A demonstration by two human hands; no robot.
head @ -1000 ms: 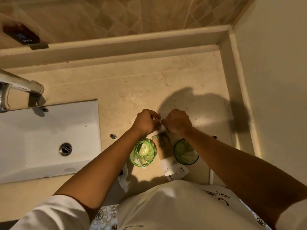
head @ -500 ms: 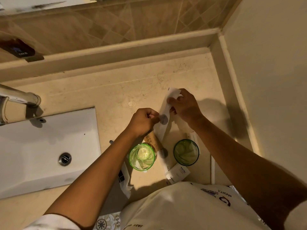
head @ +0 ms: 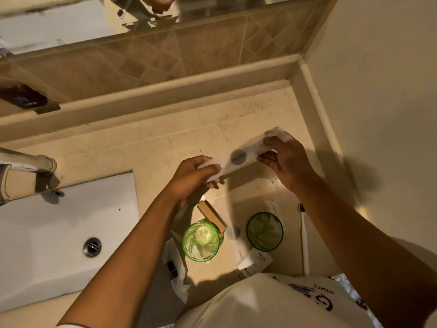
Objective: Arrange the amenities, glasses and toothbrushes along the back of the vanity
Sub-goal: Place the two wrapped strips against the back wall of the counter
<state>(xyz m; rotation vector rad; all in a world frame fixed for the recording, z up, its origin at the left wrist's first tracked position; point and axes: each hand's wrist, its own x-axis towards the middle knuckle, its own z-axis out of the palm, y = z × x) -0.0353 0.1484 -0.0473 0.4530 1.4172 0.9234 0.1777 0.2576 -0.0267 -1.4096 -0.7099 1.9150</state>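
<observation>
Above the desk (head: pixel 146 143), both hands hold one long white packet (head: pixel 238 159) in the air, stretched between them. Left hand (head: pixel 189 178) pinches the lower left end, fingers curled around it. Right hand (head: pixel 287 159) grips the upper right end between thumb and fingers. Packet tilted, right end higher and nearer the back wall. Grey round mark at its middle. Packet blurred; print not readable.

Below the hands, near the front edge of the desk:
- Bright green glass (head: pixel 201 241), upright, seen from above, something pale inside.
- Darker green glass (head: pixel 264 231), upright, to its right, well apart from the first.
- Brown cardboard box (head: pixel 211 216), lying flat, touching the rim of the bright glass in this view.
- White toothbrush (head: pixel 304 240), dark bristles pointing away from the person, lying right of the darker glass.
- White box marked HOTEL (head: pixel 256 260), just in front of the darker glass.
- Clear wrapper with a black item inside (head: pixel 175 268), left of the bright glass, partly under the left forearm.
- Slim white packet (head: pixel 272 207), just behind the darker glass.

Left: white sink (head: pixel 47 233) with metal drain (head: pixel 92 247); tap (head: pixel 28 162) reaches over its back edge. Back strip of the desk by the raised ledge (head: pixel 151 95) carries none of the items. Tiled wall behind, mirror (head: pixel 59 22) above. Person's white shirt (head: pixel 272 304) fills the lower frame.
</observation>
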